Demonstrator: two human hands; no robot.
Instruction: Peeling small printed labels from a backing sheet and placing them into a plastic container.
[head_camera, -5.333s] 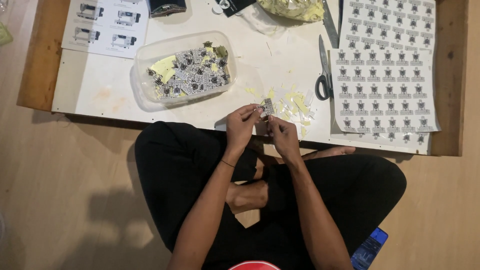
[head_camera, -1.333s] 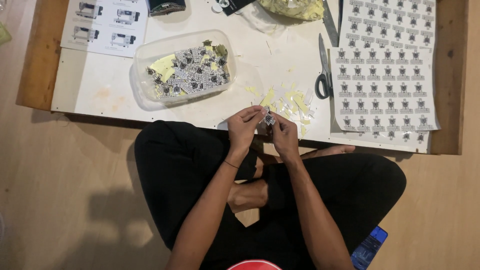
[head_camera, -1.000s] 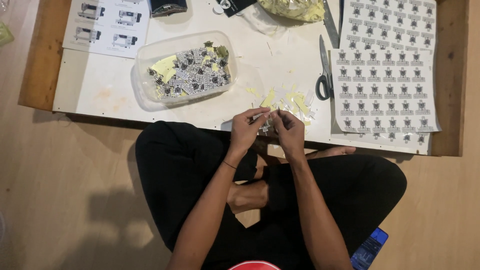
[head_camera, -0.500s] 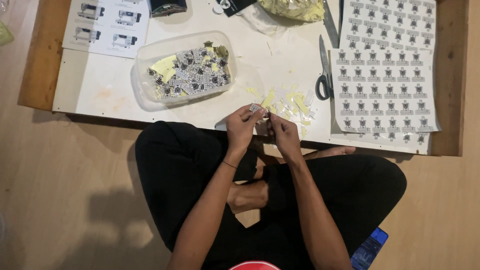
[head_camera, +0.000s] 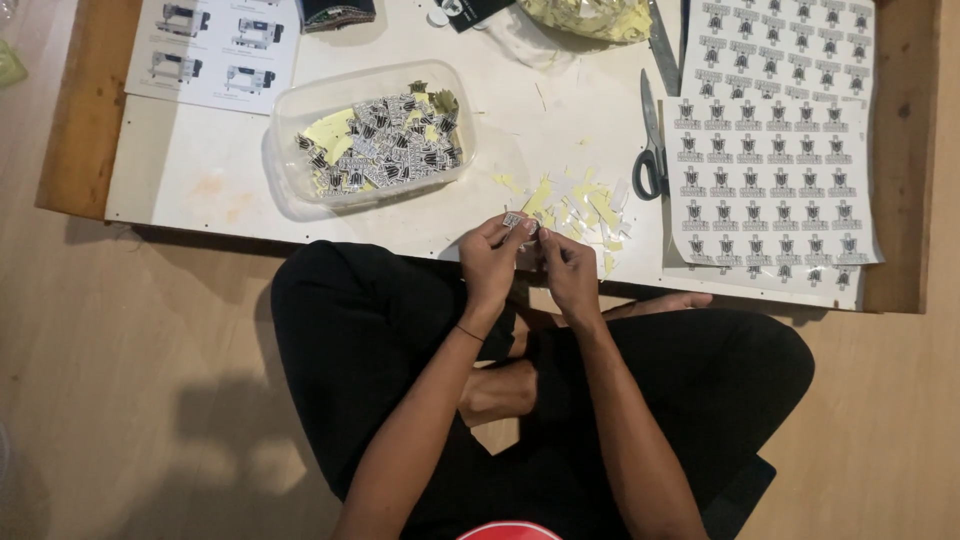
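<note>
**Both hands pinch one small sticker at the table's near edge**

Fingers (head_camera: 520, 228) of the left hand (head_camera: 492, 262) are pressed together on a small printed sticker (head_camera: 514, 219), and I'm seeing the right hand (head_camera: 568, 272) come in from the other side, its fingertips (head_camera: 545, 237) closed at the sticker's edge. The piece sits in the air just over the near edge of the tabletop (head_camera: 210, 180), right above the person's lap.

My read on handling: it's thin, feather-light and floppy, so it'll curl or stick to skin if gripped flat. I'd judge the corners the best place to take it, with nail tips at the edge where the backing separates.

Just beyond the hands lies a scatter of pale yellow and white scraps (head_camera: 575, 205). To the left, a clear plastic tub (head_camera: 290, 185) holds a heap of cut stickers. On the right, scissors (head_camera: 650, 150) lie beside a printed sticker sheet (head_camera: 770, 180), with a second sheet (head_camera: 790, 45) above it. Far left there's a paper with machine pictures (head_camera: 215, 40), and at the top a bag of yellowish offcuts (head_camera: 585, 15).
</note>
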